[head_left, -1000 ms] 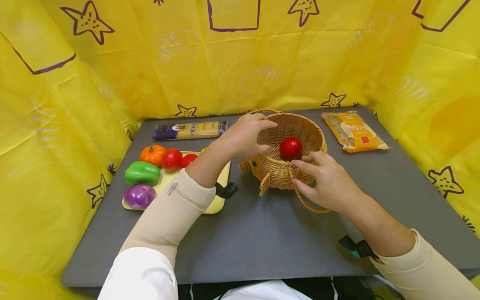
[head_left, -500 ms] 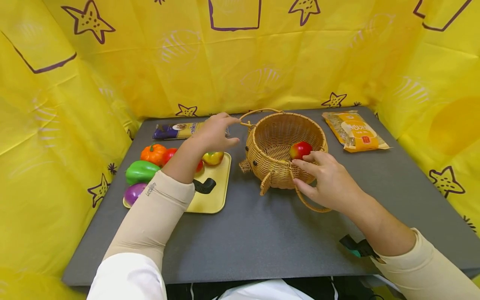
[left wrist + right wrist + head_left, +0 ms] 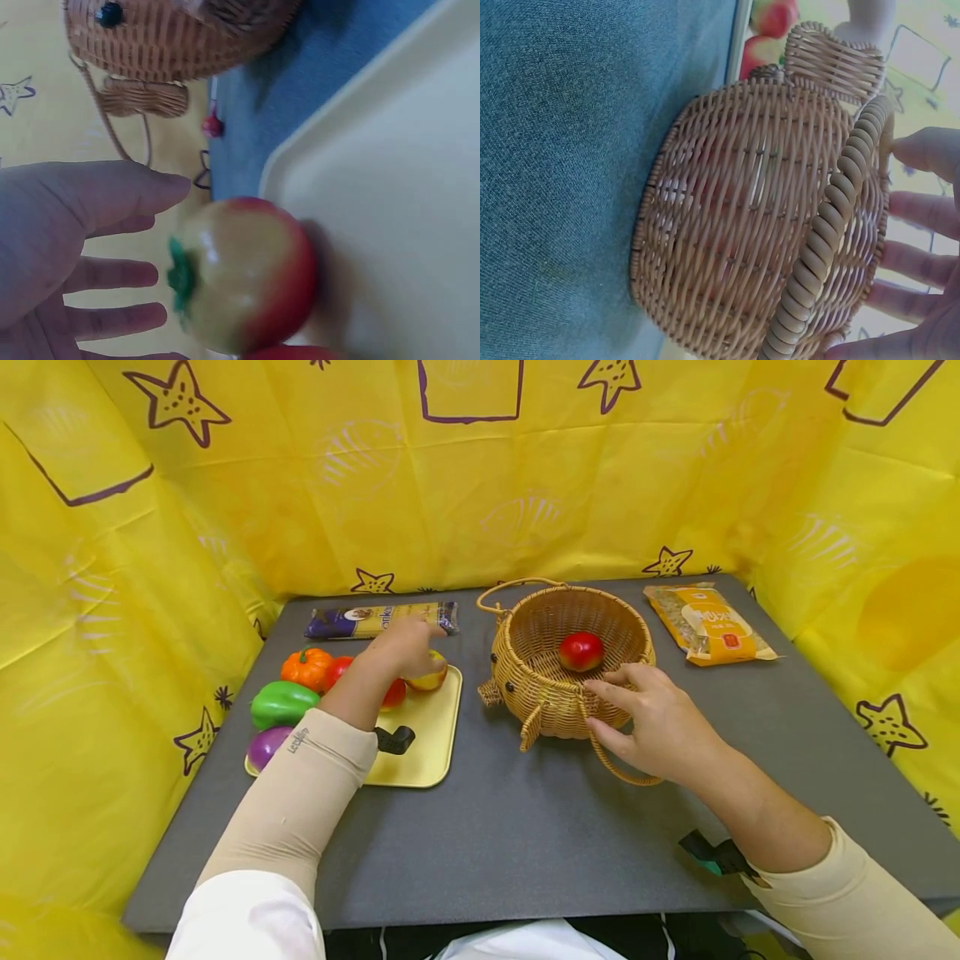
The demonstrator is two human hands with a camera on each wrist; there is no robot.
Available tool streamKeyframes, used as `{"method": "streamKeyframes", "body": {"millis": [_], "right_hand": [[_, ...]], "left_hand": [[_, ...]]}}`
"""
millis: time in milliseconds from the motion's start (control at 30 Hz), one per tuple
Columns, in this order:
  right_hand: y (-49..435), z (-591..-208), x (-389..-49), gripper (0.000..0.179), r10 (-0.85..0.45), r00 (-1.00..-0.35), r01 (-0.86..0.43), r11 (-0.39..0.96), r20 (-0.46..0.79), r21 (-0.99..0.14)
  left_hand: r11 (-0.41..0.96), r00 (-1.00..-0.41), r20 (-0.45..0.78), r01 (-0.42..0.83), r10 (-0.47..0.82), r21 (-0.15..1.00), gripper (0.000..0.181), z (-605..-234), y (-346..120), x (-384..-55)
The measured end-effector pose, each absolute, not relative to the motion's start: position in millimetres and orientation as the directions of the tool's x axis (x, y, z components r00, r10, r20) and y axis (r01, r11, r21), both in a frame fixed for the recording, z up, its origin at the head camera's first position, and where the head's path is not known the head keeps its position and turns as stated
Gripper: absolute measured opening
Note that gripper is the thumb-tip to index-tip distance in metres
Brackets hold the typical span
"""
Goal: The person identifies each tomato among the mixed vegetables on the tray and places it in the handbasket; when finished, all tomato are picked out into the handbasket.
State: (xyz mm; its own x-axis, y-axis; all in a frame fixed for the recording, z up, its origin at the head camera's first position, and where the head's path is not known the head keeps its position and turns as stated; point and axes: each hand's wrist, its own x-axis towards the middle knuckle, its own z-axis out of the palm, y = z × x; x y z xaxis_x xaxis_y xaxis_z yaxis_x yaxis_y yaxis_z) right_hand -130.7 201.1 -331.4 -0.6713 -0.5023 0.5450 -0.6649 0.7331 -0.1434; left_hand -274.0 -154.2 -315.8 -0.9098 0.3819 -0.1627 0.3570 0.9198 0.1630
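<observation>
Wicker meets the right hand (image 3: 656, 722), whose fingers rest extended against the rim of the basket (image 3: 557, 714) without gripping. The left hand (image 3: 405, 647), fingers spread and holding nothing, is just beside the yellow-red fruit (image 3: 251, 274) on the tray (image 3: 420, 764). Reaching for that fruit seems the step in hand; picking it up calls for thumb and fingers closing round it. Another red fruit (image 3: 581, 652) lies inside the basket.

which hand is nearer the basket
Right. The right hand is at the near rim of the basket; the left hand is off to its left, over the tray.
</observation>
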Motion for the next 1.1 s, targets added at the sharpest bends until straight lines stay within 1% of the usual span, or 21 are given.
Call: {"method": "streamKeyframes", "body": {"millis": [300,567,867,1100], "right_hand": [[201,-332,-130,0.041,-0.501,-0.671,-0.664,0.735,0.547,-0.142],[201,-332,-130,0.041,-0.500,-0.671,-0.662,0.736,0.547,-0.140],[202,-333,-131,0.041,-0.498,-0.667,-0.665,0.734,0.554,-0.140],[202,-333,-131,0.041,-0.500,-0.671,-0.662,0.737,0.548,-0.139]], "left_hand": [[0.916,-0.899,-0.203,0.350,0.387,0.194,0.056,-336,-161,-276],[0.923,-0.903,-0.213,0.337,0.373,0.186,0.058,-341,-160,-272],[0.913,-0.900,-0.182,0.364,0.396,0.185,0.057,-342,-158,-272],[0.899,-0.901,-0.137,0.376,0.411,0.224,0.058,-343,-154,-270]]}}
